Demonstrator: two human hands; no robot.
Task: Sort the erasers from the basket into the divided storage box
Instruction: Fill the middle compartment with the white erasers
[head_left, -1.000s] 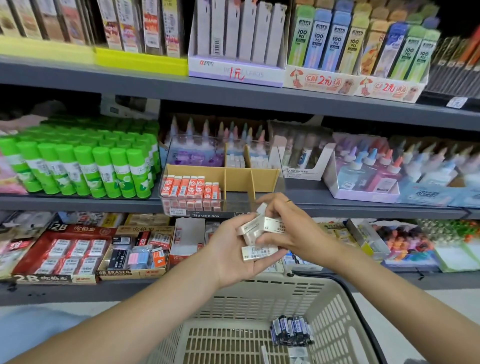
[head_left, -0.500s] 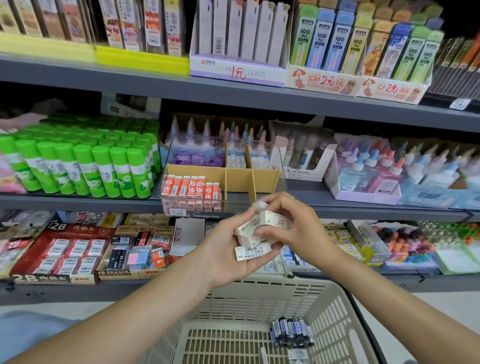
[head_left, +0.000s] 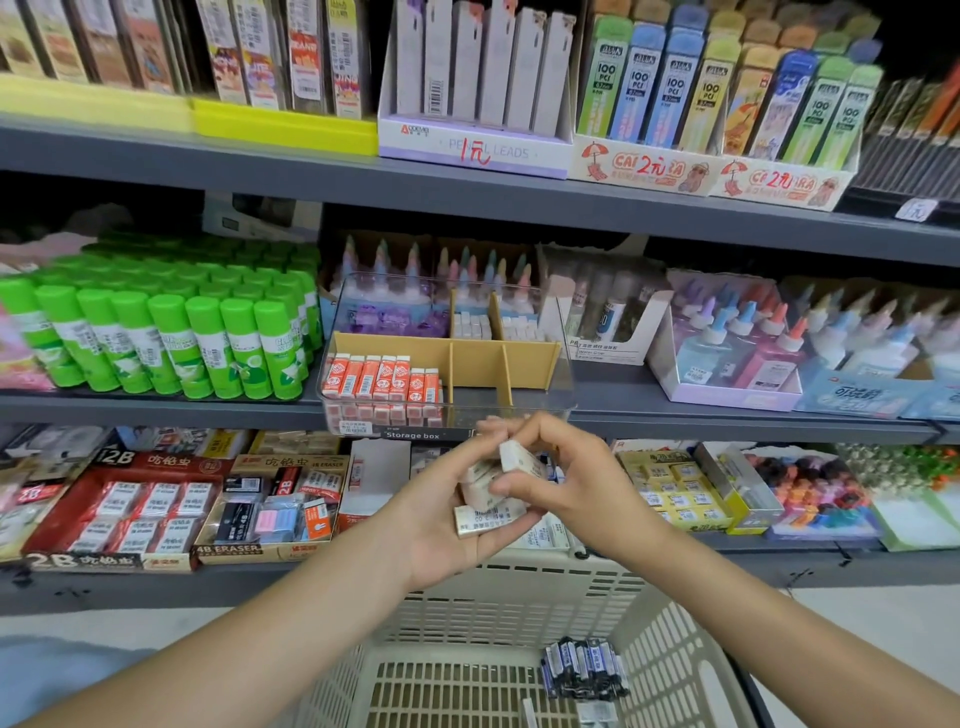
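— Several white erasers sit bunched in the left hand, which is cupped palm-up just above the basket's far rim. Its fingers curl under the bundle and hold it from below.

— And the right hand?

— It comes in from the right and touches the same bundle. Its thumb and fingers pinch one white eraser at the top of the stack, tilted, lifted slightly off the others but still against them.

— Where is all this relative to the storage box?

— Just in front of its front edge and a little lower. The clear box stands on the front edge of the middle shelf, with tan dividers inside. Orange-and-white erasers stand in a row in its front left compartment; small white pieces fill two rear compartments, and something purple lies in the rear left one.

— And the basket?

— Cream, slotted, at the bottom of the view. A pack of dark batteries lies near its right wall.

— What else is on the shelves?

— Green glue sticks to the left of the box, glue bottles to its right, boxed erasers on the lower shelf, pencil-lead packs on the upper shelf.
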